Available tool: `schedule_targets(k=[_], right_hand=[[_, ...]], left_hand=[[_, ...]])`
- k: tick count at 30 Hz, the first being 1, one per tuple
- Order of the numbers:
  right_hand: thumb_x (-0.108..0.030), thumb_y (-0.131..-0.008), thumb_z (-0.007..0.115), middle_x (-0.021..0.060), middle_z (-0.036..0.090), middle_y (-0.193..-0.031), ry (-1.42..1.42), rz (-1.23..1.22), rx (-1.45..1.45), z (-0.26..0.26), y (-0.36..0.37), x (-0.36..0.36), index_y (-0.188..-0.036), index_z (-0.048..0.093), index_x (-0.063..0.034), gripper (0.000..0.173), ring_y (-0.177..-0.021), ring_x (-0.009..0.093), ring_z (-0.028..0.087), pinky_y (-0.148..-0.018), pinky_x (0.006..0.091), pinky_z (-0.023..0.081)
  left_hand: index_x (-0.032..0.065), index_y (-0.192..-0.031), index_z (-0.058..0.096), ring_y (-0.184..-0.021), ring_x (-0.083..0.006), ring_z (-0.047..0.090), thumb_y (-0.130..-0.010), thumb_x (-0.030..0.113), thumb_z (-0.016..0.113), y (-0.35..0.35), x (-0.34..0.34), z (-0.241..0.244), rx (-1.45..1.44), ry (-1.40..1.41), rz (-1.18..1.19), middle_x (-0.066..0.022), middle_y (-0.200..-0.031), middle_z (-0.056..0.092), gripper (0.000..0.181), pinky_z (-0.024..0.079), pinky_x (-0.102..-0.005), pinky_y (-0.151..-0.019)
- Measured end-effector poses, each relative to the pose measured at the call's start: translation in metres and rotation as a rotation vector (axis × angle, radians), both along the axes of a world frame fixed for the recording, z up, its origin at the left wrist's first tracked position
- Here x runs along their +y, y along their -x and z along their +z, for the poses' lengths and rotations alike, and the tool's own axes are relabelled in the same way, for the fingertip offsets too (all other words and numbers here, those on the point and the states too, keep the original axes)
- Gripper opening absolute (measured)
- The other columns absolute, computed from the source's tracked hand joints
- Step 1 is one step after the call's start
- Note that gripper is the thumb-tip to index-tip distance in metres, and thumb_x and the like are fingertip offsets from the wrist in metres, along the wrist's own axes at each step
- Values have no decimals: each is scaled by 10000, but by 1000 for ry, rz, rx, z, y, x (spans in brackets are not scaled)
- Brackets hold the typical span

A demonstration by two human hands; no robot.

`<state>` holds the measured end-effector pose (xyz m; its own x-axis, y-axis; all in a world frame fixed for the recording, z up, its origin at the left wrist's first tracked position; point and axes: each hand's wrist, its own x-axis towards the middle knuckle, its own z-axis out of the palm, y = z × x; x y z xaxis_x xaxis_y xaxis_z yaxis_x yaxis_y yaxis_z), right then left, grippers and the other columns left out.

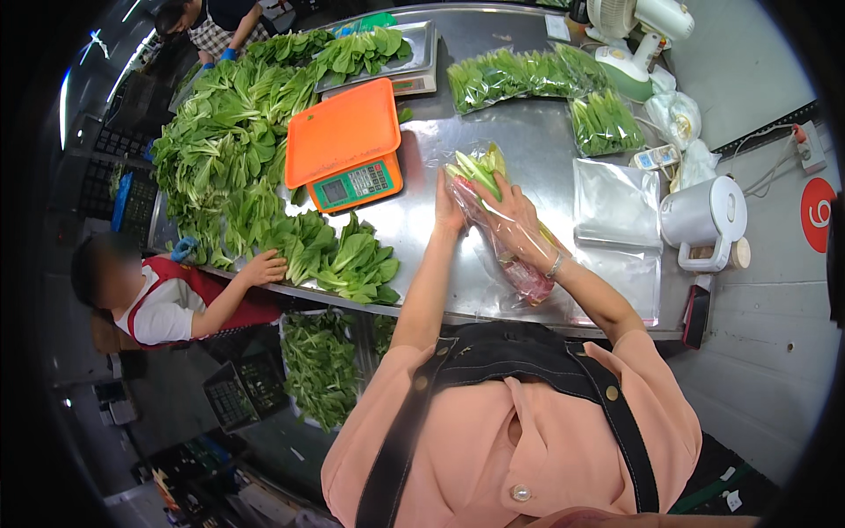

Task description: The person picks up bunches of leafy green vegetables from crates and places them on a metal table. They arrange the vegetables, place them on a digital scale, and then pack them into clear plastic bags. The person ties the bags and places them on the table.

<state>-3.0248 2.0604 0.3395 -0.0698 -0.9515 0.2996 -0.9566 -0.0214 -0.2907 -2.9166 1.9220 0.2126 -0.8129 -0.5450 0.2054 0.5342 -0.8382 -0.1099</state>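
Note:
A clear plastic bag with pink-red areas (530,280) lies slanted before me on the stainless steel table (422,257). Pale green vegetable stalks (476,170) show at its far end. My left hand (450,203) holds the bag's left side near that end. Across the stalks lies my right hand (511,214), its fingers curled over them; shiny film crosses this hand, and I cannot tell whether it is inside the bag. Right of it are flat stacks of clear bags (614,208). An orange digital scale (346,135) stands left of my hands.
Loose leafy greens (231,132) heap along the left, beside a second scale (412,63). Filled bags of greens (515,79) lie at the back. A fan (627,66) and a white kettle (703,221) stand right. A co-worker's hand (264,267) touches greens; another person (224,33) stands farther back.

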Motion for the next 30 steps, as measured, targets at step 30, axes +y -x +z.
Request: schedule_targets(k=[30], right_hand=[[-278, -807, 561, 188, 483, -1206, 264, 81, -262, 27, 22, -13, -1300, 466, -187, 511, -960, 357, 509, -824, 437, 448]], left_hand=[[70, -1299, 398, -1127, -173, 446, -927, 356, 477, 60, 68, -55, -686, 406, 204, -53, -1244, 467, 476, 352, -324, -1001]])
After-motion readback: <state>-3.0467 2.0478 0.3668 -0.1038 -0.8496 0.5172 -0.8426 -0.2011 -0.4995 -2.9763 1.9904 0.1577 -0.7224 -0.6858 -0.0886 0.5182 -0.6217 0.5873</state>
